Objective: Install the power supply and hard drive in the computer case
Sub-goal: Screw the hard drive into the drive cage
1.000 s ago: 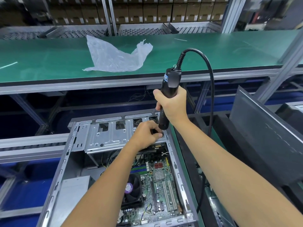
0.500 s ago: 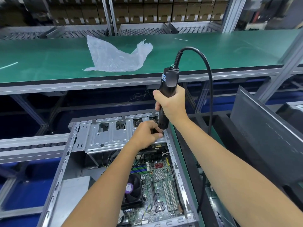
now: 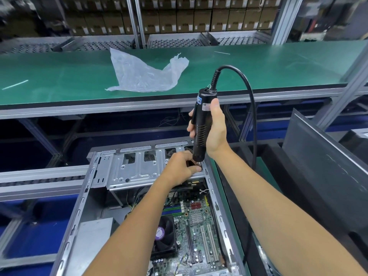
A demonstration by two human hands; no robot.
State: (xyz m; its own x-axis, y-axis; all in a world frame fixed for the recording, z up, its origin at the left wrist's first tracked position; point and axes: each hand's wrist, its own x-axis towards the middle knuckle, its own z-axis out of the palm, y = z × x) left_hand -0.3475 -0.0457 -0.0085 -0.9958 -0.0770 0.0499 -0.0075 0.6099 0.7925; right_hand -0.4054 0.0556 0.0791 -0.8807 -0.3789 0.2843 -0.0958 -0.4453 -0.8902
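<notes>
An open grey computer case [image 3: 79,206] lies on its side before me, its motherboard [image 3: 197,226] showing. A silver drive cage [image 3: 137,168] spans the case's far end. My right hand [image 3: 215,128] grips a black electric screwdriver [image 3: 202,124] held upright, its tip down at the cage's right end. My left hand [image 3: 179,168] rests on the cage with its fingers curled around the screwdriver's tip; whatever they pinch is hidden. A grey power supply block [image 3: 91,240] sits in the case's near left corner.
A green bench [image 3: 258,66] runs across behind the case with a crumpled clear plastic bag [image 3: 143,74] on it. The screwdriver's black cable [image 3: 251,108] loops to the right. A dark grey side panel [image 3: 322,162] leans at the right. Roller rails [image 3: 39,178] stand left.
My right hand has turned on the screwdriver, so the thumb now lies along its side and the tool stands a little more upright. My left hand has stayed at the tip.
</notes>
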